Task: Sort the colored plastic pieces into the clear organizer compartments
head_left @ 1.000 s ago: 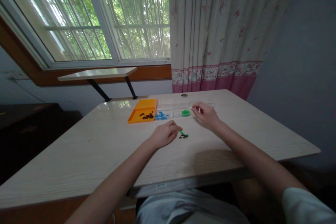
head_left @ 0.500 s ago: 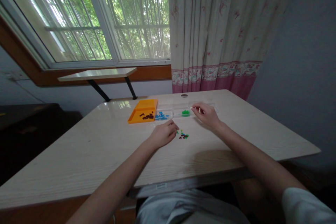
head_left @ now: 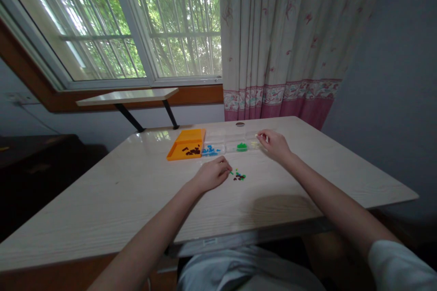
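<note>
My left hand (head_left: 212,174) rests low over the table with its fingers curled together, a small green piece (head_left: 231,173) at the fingertips. Just right of it lies a loose little pile of small dark, green and blue pieces (head_left: 240,177). My right hand (head_left: 276,144) is over the right part of a clear compartment box (head_left: 233,136), thumb and finger pinched on a small pale piece (head_left: 256,135). Pale yellowish pieces (head_left: 254,145) lie in the compartment below. Green pieces (head_left: 242,146) and blue pieces (head_left: 210,150) fill other front compartments.
An orange tray (head_left: 186,135) with dark brown pieces (head_left: 191,150) stands at the box's left end. Behind it a small raised shelf (head_left: 128,96) on black legs is fixed to the table (head_left: 136,200). A window and a curtain (head_left: 283,45) are at the back.
My right hand has moved a little to the right and its pinched fingers have lifted, uncovering the pale pieces in the compartment. My left hand has stayed almost in place.
</note>
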### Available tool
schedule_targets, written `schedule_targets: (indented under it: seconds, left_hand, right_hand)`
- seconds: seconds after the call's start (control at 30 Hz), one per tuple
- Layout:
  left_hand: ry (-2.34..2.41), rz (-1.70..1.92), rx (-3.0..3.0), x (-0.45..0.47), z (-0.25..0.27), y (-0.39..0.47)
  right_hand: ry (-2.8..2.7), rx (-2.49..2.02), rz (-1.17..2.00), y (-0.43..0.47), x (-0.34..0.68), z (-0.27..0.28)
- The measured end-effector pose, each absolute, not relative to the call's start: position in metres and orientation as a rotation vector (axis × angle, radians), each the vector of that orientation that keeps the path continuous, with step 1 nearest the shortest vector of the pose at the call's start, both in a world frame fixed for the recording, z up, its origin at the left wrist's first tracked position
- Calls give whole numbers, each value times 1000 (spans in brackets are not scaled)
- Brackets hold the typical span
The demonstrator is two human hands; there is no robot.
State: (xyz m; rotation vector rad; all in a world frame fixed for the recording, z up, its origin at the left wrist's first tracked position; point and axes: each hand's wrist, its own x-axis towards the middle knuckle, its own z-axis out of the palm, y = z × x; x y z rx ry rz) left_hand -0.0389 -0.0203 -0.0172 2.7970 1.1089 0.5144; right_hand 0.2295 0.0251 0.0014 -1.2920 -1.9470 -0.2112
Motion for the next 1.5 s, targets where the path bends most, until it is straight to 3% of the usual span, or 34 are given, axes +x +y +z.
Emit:
schedule_targets:
  seconds: [0.27, 0.4, 0.6, 0.87, 1.27, 1.5]
  left_hand:
    - [1089, 492, 2764, -38, -15, -20]
    - [1094, 561, 2770, -35, -13, -21]
    - [1180, 696, 2773, -33, -7, -24]
    - [1189, 771, 2757, -33, -5, -25]
    - [1225, 820, 2710, -33, -9, -24]
    - [1131, 410, 2879, -30, -10, -29]
  right_hand:
    - [-1845, -1701, -211, 45, 236, -14]
    - [-1958, -1562, -186, 29, 219, -13]
    - [-2326, -1108, 125, -5, 173, -13]
    - [-2251, -1060, 336, -12, 161, -21]
    - [-2179, -1035, 97, -8, 172, -10]
    - [-1951, -1013, -75, -2, 182, -6]
